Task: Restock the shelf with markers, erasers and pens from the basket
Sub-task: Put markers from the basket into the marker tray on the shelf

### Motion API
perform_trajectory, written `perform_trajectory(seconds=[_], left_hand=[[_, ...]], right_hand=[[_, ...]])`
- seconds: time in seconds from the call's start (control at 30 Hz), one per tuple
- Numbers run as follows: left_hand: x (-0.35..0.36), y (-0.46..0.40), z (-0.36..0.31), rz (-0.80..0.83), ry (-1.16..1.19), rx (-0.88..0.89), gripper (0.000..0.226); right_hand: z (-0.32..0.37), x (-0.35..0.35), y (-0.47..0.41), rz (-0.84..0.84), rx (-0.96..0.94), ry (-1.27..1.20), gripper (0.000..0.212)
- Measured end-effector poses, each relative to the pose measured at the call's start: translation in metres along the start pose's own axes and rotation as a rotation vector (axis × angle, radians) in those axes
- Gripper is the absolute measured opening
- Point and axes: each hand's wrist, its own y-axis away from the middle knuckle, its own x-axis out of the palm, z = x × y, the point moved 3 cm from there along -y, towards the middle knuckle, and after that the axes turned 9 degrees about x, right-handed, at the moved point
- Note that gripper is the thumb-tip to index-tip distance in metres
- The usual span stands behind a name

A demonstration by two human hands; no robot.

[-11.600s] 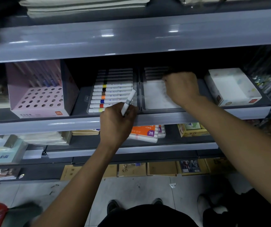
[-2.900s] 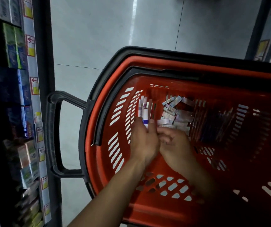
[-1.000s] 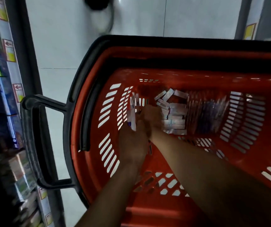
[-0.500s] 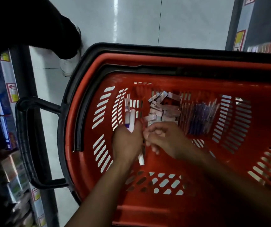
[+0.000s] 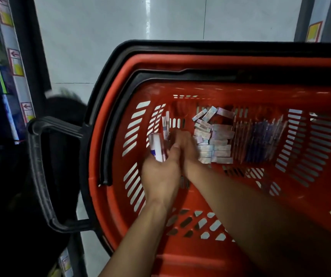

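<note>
Both hands (image 5: 172,156) among markers (image 5: 157,146) in basket (image 5: 240,76)

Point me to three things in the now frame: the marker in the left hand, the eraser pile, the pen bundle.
marker (image 5: 157,148): head view, on the white barrel above the left hand.
eraser pile (image 5: 217,143): head view, on a wrapped eraser mid-pile.
pen bundle (image 5: 260,140): head view, on the blue barrels in the bundle's middle.

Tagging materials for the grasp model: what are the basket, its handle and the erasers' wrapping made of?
Basket: red moulded plastic, semi-gloss, with slotted walls. Handle: black plastic, matte, judging by its dull surface. Erasers: likely printed paper sleeves; one shows a barcode.
</note>
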Motion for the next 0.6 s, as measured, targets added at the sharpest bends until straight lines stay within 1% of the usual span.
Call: perform_trajectory(seconds=[0.07, 0.13, 0.2, 0.27, 0.33, 0.4, 0.47, 0.53, 0.6], left_hand=[[0.0, -0.001, 0.001, 0.01, 0.004, -0.01, 0.024], [0.0, -0.001, 0.0, 0.021, 0.0, -0.02, 0.025], [0.001, 0.0, -0.001, 0.022, -0.004, -0.038, 0.03], [0.003, 0.001, -0.003, 0.012, 0.001, -0.062, 0.038], [0.003, 0.001, -0.005, 0.004, -0.036, -0.077, 0.048], [0.004, 0.001, -0.006, 0.031, -0.057, -0.064, 0.054], [0.004, 0.002, -0.007, 0.058, -0.055, -0.043, 0.053], [0.003, 0.004, -0.009, 0.059, -0.059, -0.019, 0.044], [0.001, 0.004, -0.01, 0.047, -0.097, 0.014, 0.038]], right_hand=[[0.001, -0.001, -0.005, 0.009, 0.015, 0.047, 0.054], [-0.001, -0.003, -0.01, 0.056, 0.015, 0.13, 0.043], [-0.003, -0.012, -0.006, 0.063, -0.051, 0.145, 0.029], [-0.006, -0.024, 0.01, 0.095, -0.151, -0.036, 0.024], [-0.01, -0.039, 0.033, 0.13, -0.17, -0.217, 0.019], [-0.015, -0.051, 0.052, 0.226, -0.214, -0.268, 0.021], [-0.02, -0.061, 0.067, 0.377, -0.241, -0.346, 0.024], [-0.025, -0.071, 0.073, 0.468, -0.238, -0.404, 0.018], [-0.028, -0.076, 0.075, 0.561, -0.187, -0.464, 0.011]])
